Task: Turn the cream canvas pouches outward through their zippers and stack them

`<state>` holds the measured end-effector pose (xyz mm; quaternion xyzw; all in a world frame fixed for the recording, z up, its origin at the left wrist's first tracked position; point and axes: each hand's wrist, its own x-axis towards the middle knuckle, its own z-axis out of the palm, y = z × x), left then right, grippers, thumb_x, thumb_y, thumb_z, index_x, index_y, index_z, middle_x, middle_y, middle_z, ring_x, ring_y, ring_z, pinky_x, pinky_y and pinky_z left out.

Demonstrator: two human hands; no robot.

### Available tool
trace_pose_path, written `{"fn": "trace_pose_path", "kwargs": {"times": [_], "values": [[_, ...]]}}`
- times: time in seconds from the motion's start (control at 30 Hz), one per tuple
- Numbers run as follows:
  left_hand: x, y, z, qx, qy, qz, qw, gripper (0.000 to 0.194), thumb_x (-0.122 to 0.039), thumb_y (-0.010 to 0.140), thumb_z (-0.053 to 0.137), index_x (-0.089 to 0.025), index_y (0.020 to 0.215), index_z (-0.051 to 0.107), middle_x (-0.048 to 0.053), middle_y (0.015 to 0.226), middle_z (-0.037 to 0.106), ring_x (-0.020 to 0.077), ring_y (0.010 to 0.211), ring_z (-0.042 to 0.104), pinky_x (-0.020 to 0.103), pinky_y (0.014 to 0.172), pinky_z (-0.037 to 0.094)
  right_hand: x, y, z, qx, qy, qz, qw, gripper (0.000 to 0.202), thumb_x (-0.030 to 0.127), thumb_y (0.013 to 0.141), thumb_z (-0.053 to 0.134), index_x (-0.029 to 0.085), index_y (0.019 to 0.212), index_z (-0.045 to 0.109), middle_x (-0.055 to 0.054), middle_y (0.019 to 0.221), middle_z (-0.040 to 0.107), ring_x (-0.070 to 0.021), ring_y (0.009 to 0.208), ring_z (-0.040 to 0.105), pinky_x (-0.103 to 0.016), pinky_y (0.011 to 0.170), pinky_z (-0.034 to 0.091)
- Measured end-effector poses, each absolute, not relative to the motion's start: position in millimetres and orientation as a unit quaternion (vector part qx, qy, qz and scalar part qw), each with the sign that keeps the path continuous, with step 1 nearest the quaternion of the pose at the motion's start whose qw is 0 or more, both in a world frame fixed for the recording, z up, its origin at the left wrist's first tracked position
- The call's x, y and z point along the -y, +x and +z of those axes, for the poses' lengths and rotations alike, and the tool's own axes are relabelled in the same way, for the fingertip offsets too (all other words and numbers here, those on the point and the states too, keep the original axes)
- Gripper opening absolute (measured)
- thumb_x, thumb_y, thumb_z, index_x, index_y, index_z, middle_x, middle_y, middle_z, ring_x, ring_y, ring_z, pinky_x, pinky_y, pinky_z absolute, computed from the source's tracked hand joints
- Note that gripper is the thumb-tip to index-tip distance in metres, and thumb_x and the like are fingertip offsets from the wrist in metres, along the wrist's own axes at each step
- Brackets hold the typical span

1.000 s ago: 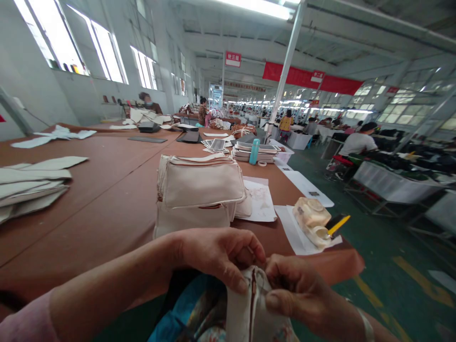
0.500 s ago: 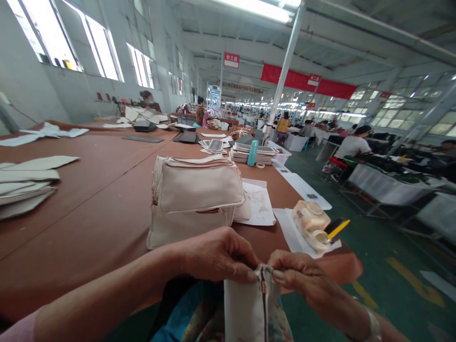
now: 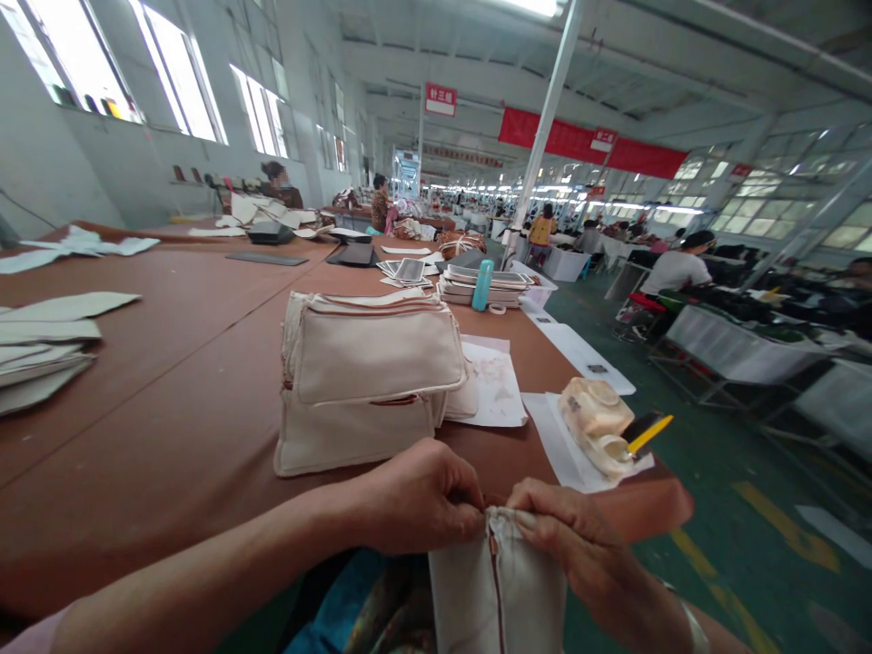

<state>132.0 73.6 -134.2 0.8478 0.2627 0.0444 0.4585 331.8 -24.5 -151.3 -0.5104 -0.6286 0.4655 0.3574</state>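
A cream piece (image 3: 463,595) with a brown-edged slit down its middle hangs over my lap at the bottom centre. My left hand (image 3: 422,498) pinches its top edge, left of the slit. On the other side of the slit, my right hand (image 3: 565,527) grips the same edge between thumb and fingers. Just beyond my hands, a stack of cream pouches (image 3: 378,354) with brown trim lies on the brown table (image 3: 183,391).
A stained container (image 3: 592,413) with a yellow-handled tool (image 3: 649,434) stands near the right table corner. Behind the stack are a teal bottle (image 3: 482,285) and stacked panels. Cream pieces (image 3: 47,350) lie at left. People sit farther off.
The cream piece has turned, showing more of its right side. My left hand has shifted slightly left along its top edge. The view has moved a little.
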Motion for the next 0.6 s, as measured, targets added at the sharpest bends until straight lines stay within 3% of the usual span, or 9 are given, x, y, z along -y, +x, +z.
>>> {"fn": "trace_pose_path", "kwargs": {"times": [0.13,0.23,0.43,0.6], "values": [[-63,140,-129,-0.258,0.936,0.04,0.235,0.012,-0.017,0.075,0.048,-0.015,0.07,0.059,0.0,0.063,0.056,0.0107,0.053,0.039,0.024,0.049,0.026,24,334,-159,0.611,-0.515,0.487,0.354,0.043,0.054,0.094,0.045,0.016,0.076,0.056,0.002,0.068,0.048,-0.0125,0.063,0.04,-0.025,0.055,0.029],[-60,142,-128,-0.272,0.944,0.03,0.184,0.005,-0.015,0.075,0.047,-0.016,0.073,0.051,0.0,0.066,0.054,0.0114,0.053,0.036,0.026,0.049,0.023,22,338,-167,0.609,-0.52,0.481,0.358,0.041,0.05,0.095,0.045,0.015,0.078,0.057,0.001,0.069,0.049,-0.013,0.064,0.041,-0.025,0.057,0.03],[-73,139,-141,-0.206,0.843,0.088,0.49,0.012,-0.014,0.085,0.039,-0.017,0.082,0.05,-0.004,0.07,0.043,0.0097,0.063,0.038,0.018,0.055,0.032,13,348,-174,0.603,-0.51,0.493,0.366,0.027,0.036,0.093,0.045,0.015,0.081,0.057,0.002,0.071,0.047,-0.0133,0.068,0.039,-0.026,0.06,0.03],[-82,143,-145,-0.195,0.81,0.099,0.545,0.016,-0.022,0.089,0.041,-0.015,0.082,0.053,-0.003,0.073,0.042,0.0108,0.068,0.038,0.02,0.06,0.032,7,351,-164,0.605,-0.475,0.519,0.373,0.04,0.053,0.095,0.042,0.016,0.086,0.053,0.003,0.074,0.043,-0.0122,0.067,0.035,-0.025,0.058,0.029]]}}
